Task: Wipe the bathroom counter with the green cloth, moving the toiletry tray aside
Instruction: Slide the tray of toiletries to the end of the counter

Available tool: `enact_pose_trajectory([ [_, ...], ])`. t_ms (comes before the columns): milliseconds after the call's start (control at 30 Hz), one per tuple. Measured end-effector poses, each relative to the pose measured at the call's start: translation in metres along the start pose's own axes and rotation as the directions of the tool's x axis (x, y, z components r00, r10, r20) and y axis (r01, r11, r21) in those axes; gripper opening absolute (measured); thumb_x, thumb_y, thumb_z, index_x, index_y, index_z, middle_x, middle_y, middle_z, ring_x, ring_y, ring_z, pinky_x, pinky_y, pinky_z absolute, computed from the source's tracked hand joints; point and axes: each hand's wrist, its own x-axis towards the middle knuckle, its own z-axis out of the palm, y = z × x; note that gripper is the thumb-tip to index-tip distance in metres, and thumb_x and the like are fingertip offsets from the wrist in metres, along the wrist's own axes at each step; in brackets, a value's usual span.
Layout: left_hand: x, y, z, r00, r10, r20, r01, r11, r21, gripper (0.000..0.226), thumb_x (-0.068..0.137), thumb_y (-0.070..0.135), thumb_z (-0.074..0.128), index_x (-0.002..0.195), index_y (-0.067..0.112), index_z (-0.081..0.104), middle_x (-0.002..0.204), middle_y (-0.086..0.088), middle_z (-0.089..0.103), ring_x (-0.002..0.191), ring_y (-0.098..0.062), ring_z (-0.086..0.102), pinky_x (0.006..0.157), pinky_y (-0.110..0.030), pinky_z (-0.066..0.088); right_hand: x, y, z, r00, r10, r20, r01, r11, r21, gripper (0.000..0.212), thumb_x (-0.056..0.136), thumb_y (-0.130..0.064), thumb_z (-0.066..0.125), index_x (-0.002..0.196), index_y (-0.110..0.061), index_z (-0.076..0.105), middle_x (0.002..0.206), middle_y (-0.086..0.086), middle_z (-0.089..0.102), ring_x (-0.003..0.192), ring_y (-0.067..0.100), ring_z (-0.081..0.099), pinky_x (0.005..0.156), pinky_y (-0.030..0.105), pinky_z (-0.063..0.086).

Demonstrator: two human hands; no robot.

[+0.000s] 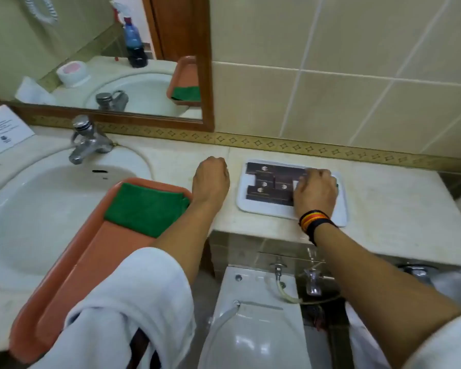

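A white toiletry tray (266, 209) with several dark brown boxes (266, 182) lies on the marble counter (389, 209), right of the sink. My right hand (316, 191) rests on the tray's right side, fingers spread over the boxes; whether it grips anything is unclear. My left hand (210, 179) hovers over the bare counter just left of the tray, fingers curled into a loose fist, holding nothing. The folded green cloth (144, 207) lies on the far end of an orange tray (72, 275) that spans the sink's right rim.
The white sink (37, 214) with a chrome tap (87, 141) fills the left. A paper card (3, 131) leans at the back left. A wood-framed mirror (206, 75) hangs above. Below the counter edge are a toilet cistern (250, 315) and a hose.
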Motion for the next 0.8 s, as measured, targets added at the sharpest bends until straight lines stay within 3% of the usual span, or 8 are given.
enact_pose_trajectory([
  [100,0.006,0.022,0.022,0.991,-0.104,0.085,0.106,0.994,-0.017,0.023,0.104,0.011,0.055,0.117,0.003,0.072,0.118,-0.016,0.072,0.107,-0.032,0.070,0.087,-0.036,0.057,0.021,0.050,-0.010,0.977,0.213,0.009,-0.212,0.977,-0.015,0.033,0.102,-0.015,0.053,0.128,0.001,0.065,0.130,0.025,0.056,0.121,0.044,0.054,0.100,0.050,0.048],
  [200,0.007,0.032,0.039,0.976,-0.183,0.119,0.184,0.983,0.004,0.024,0.104,0.012,0.055,0.120,0.002,0.071,0.122,-0.018,0.071,0.111,-0.034,0.069,0.089,-0.039,0.056,0.034,0.083,-0.013,0.946,0.315,0.075,-0.315,0.949,-0.012,0.030,0.100,-0.013,0.056,0.123,0.004,0.067,0.128,0.027,0.061,0.116,0.046,0.060,0.095,0.044,0.051],
  [300,0.012,0.036,0.050,0.974,-0.212,0.076,0.213,0.977,0.004,0.024,0.104,0.012,0.055,0.117,0.001,0.072,0.118,-0.019,0.072,0.107,-0.035,0.070,0.089,-0.042,0.059,0.049,0.097,-0.012,0.932,0.349,0.094,-0.354,0.935,0.037,0.026,0.098,-0.012,0.059,0.117,0.003,0.071,0.122,0.024,0.068,0.113,0.043,0.064,0.091,0.040,0.052],
  [467,0.018,0.044,0.062,0.961,-0.267,0.075,0.271,0.961,-0.054,0.023,0.101,0.019,0.062,0.104,0.000,0.075,0.106,-0.018,0.075,0.096,-0.036,0.071,0.072,-0.036,0.051,0.066,0.113,-0.013,0.891,0.418,0.179,-0.437,0.895,0.088,0.017,0.093,-0.011,0.065,0.097,0.003,0.075,0.097,0.022,0.074,0.095,0.039,0.071,0.072,0.029,0.047],
  [633,0.022,0.051,0.068,0.929,-0.359,0.086,0.365,0.928,-0.073,0.015,0.095,0.004,0.062,0.103,-0.001,0.074,0.110,-0.023,0.073,0.104,-0.043,0.068,0.073,-0.036,0.047,0.070,0.121,-0.018,0.898,0.392,0.200,-0.427,0.887,0.177,0.015,0.090,-0.010,0.068,0.090,0.001,0.077,0.092,0.019,0.077,0.088,0.037,0.072,0.070,0.028,0.048],
  [800,0.037,0.108,0.066,0.955,-0.293,0.049,0.296,0.952,-0.078,0.020,0.095,0.004,0.059,0.102,-0.001,0.076,0.111,-0.025,0.073,0.108,-0.045,0.067,0.082,-0.042,0.054,0.055,0.162,-0.044,0.884,0.440,0.160,-0.468,0.838,0.282,0.017,0.085,-0.009,0.071,0.078,0.005,0.076,0.082,0.022,0.076,0.078,0.038,0.070,0.074,0.037,0.058],
])
